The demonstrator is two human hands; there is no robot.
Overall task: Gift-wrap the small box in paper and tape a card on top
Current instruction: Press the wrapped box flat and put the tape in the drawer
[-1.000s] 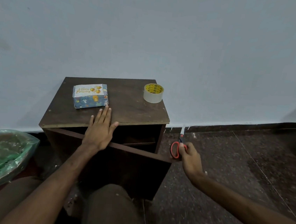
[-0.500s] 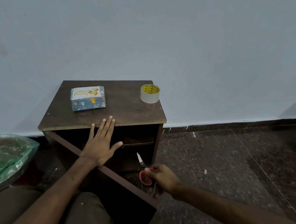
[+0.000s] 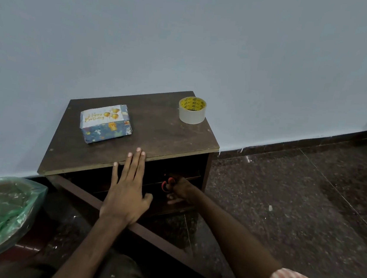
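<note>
Scissors with red handles (image 3: 166, 183), gripped in our right hand (image 3: 180, 191), have gone into the dark wooden cabinet (image 3: 160, 132); beyond the straight fingers of our left hand (image 3: 127, 194) sits the blue-papered, carded box (image 3: 106, 122). Wrapping looks done.

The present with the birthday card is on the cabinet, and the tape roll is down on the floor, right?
Not quite. The head view shows the tape roll standing on the cabinet top, near its back right corner, not on the floor. The present with the birthday card is on the cabinet, as you said.
</note>
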